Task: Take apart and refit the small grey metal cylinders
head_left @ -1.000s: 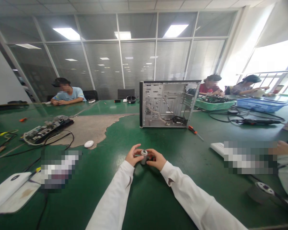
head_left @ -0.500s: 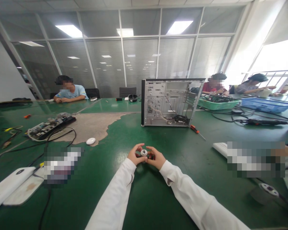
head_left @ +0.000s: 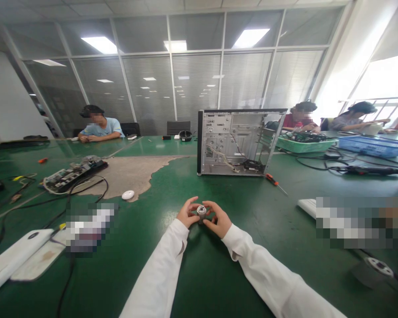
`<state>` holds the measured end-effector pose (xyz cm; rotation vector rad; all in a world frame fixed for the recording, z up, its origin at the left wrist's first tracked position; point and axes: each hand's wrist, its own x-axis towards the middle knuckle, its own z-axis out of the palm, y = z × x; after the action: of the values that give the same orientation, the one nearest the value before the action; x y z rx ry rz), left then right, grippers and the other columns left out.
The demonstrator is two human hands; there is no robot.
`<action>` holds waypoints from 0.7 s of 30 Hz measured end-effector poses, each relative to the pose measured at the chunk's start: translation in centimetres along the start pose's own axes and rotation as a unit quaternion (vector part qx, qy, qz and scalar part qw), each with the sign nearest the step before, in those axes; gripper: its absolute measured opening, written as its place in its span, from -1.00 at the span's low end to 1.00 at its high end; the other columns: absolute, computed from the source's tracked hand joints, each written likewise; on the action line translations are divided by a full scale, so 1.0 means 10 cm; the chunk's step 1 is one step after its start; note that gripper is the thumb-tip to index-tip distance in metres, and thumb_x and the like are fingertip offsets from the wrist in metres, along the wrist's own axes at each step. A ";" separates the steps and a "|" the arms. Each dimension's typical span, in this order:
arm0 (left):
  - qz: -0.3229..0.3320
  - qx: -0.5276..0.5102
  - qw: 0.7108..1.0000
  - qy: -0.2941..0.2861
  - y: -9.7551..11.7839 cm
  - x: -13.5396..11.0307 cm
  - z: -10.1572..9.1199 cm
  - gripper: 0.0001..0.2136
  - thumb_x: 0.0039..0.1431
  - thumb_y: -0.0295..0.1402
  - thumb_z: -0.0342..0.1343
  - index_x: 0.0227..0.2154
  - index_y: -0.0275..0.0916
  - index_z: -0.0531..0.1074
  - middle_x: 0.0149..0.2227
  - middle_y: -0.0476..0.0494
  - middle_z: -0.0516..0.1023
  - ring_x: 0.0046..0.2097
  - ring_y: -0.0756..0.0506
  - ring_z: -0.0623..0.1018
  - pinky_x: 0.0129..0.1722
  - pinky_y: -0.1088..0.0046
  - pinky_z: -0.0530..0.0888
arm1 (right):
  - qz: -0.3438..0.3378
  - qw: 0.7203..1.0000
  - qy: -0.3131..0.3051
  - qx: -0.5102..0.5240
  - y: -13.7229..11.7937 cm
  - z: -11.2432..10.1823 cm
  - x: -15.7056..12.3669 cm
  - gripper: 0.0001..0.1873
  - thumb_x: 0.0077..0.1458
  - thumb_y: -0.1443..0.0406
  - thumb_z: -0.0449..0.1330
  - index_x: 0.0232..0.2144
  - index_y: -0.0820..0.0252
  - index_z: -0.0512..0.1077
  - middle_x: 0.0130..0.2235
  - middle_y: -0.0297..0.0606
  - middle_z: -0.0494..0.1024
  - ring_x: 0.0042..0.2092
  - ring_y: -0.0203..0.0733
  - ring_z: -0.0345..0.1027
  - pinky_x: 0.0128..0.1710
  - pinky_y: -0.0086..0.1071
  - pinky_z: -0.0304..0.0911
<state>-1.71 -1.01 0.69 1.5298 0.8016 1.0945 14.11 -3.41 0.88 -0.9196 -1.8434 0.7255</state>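
In front of me, a small grey cylinder (head_left: 201, 213) stands upright between my two hands, its pale round top showing a dark centre. It looks like a small motor, though I cannot make out its exact kind. My left hand (head_left: 188, 213) curls round its left side, thumb low and fingers behind. From the right, my right hand (head_left: 219, 219) pinches it with thumb and fingers. Both hands are closed on the cylinder at or just above the green table (head_left: 205, 274). Beyond them stands an open computer case (head_left: 239, 141) with a fan and wires inside.
An orange-handled screwdriver (head_left: 275, 182) lies by the case. At right are a green basket (head_left: 307, 145), a blue basket (head_left: 374, 145) and a larger grey cylinder (head_left: 373, 270). Leftward lie a white round lid (head_left: 128, 194), a circuit assembly (head_left: 74, 173) and cables. Other people sit around the table.
The cylinder has tilted from facing its top toward me to standing more upright, so its grey side shows. My fingers have shifted slightly around it. The whole view has moved a little.
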 end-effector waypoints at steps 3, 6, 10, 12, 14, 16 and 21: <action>0.002 0.055 0.998 0.012 -0.04 0.01 0.01 -0.36 -0.32 -0.49 0.17 -0.07 -0.22 0.07 -0.20 -0.19 0.34 -0.14 -0.13 0.35 -0.37 0.48 0.29 | -0.034 0.999 0.005 -0.039 -0.04 0.00 0.00 -0.44 -0.27 0.45 0.06 -0.12 0.10 0.13 -0.15 -0.22 0.23 -0.32 -0.32 0.18 -0.64 -0.57 0.12; -0.009 0.082 0.996 0.034 -0.06 0.00 0.03 -0.39 -0.30 -0.45 0.18 -0.10 -0.25 0.10 -0.24 -0.19 0.36 -0.17 -0.12 0.37 -0.34 0.44 0.30 | -0.055 0.996 -0.004 -0.068 -0.07 0.00 0.01 -0.49 -0.25 0.46 0.04 -0.14 0.11 0.17 -0.18 -0.23 0.26 -0.30 -0.30 0.18 -0.59 -0.54 0.15; -0.020 0.035 0.998 0.043 -0.01 -0.02 0.06 -0.37 -0.33 -0.43 0.21 -0.10 -0.27 0.09 -0.29 -0.18 0.39 -0.25 -0.09 0.41 -0.33 0.43 0.31 | -0.066 0.994 -0.012 -0.082 -0.06 0.00 0.01 -0.51 -0.22 0.45 0.02 -0.14 0.12 0.17 -0.18 -0.22 0.27 -0.24 -0.25 0.17 -0.52 -0.50 0.18; -0.029 0.000 0.999 0.042 0.03 -0.03 0.07 -0.35 -0.35 -0.41 0.22 -0.10 -0.27 0.09 -0.32 -0.16 0.41 -0.29 -0.06 0.43 -0.31 0.42 0.31 | -0.056 0.995 -0.014 -0.077 -0.06 0.00 0.01 -0.51 -0.20 0.43 0.02 -0.13 0.12 0.16 -0.17 -0.22 0.27 -0.24 -0.25 0.17 -0.53 -0.50 0.19; -0.041 -0.032 0.998 0.037 0.07 -0.04 0.08 -0.34 -0.35 -0.40 0.23 -0.09 -0.26 0.09 -0.35 -0.13 0.42 -0.33 -0.03 0.44 -0.29 0.42 0.32 | -0.040 0.997 -0.017 -0.059 -0.06 -0.01 0.00 -0.51 -0.19 0.40 0.03 -0.11 0.10 0.15 -0.15 -0.23 0.26 -0.26 -0.27 0.18 -0.53 -0.50 0.19; -0.053 -0.064 0.996 0.029 0.09 -0.05 0.09 -0.33 -0.34 -0.39 0.22 -0.08 -0.26 0.08 -0.40 -0.09 0.42 -0.37 -0.01 0.44 -0.29 0.42 0.32 | -0.021 0.999 -0.029 -0.030 -0.07 -0.02 0.00 -0.52 -0.18 0.37 0.04 -0.11 0.08 0.14 -0.14 -0.24 0.25 -0.28 -0.29 0.20 -0.50 -0.49 0.20; -0.090 -0.114 0.989 0.029 0.10 -0.03 0.08 -0.32 -0.33 -0.36 0.22 -0.06 -0.25 0.06 -0.50 -0.03 0.43 -0.44 -0.01 0.44 -0.36 0.42 0.33 | 0.055 0.992 -0.074 0.083 -0.01 -0.05 0.01 -0.50 -0.15 0.29 0.08 -0.09 0.06 0.07 -0.22 -0.28 0.29 -0.35 -0.34 0.23 -0.46 -0.45 0.20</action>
<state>-1.14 -1.85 1.60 1.2154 0.8079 1.0599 14.47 -3.31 1.26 -0.8835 -1.8394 1.0244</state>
